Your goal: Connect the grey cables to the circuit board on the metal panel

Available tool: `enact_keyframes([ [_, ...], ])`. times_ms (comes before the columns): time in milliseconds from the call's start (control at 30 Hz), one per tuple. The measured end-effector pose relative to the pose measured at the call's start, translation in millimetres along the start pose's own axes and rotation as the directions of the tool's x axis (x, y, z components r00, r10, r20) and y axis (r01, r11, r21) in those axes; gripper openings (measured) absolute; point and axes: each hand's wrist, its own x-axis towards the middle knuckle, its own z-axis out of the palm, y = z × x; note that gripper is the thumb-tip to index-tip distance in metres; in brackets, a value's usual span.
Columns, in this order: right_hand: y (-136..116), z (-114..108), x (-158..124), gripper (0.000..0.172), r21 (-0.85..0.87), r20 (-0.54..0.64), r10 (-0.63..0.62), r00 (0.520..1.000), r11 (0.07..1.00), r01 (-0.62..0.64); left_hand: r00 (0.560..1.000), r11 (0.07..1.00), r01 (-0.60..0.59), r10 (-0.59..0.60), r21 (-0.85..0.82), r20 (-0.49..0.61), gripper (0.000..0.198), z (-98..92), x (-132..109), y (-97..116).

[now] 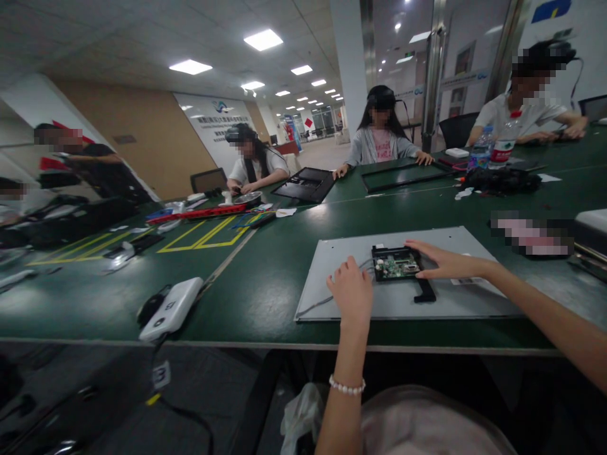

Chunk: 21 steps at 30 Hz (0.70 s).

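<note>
A grey metal panel (441, 300) lies flat on the green table in front of me. On it sits a black bracket holding a green circuit board (397, 264), with thin wires running off to the left. My right hand (441, 260) rests on the board's right side, fingers stretched over it. My left hand (351, 291) is on the panel just left of the board, its fingers curled under; whether it holds anything is hidden. A bead bracelet circles my left wrist.
A white device (171, 308) lies at the table's near left edge. Other people sit along the far side with black panels (306, 184) and a black frame (403, 175). Water bottles (503, 144) and a black bag (502, 180) stand at the right. Yellow tape marks the table.
</note>
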Motion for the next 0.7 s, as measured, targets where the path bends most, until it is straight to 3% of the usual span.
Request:
enact_keyframes([
  [300, 1.8, -1.2, 0.9, 0.094, -0.007, 0.013, 0.012, 1.0, 1.0, -0.012, 0.994, 1.0, 0.0, 0.003, -0.022, 0.105, 0.037, 8.6, -1.0, -5.5],
  [700, -5.1, -3.3, 0.3, 0.096, -0.014, 0.044, 0.061, 0.997, 0.998, -0.061, 0.994, 0.996, -0.007, 0.017, -0.087, 0.111, 0.049, 9.1, -5.1, -5.9],
])
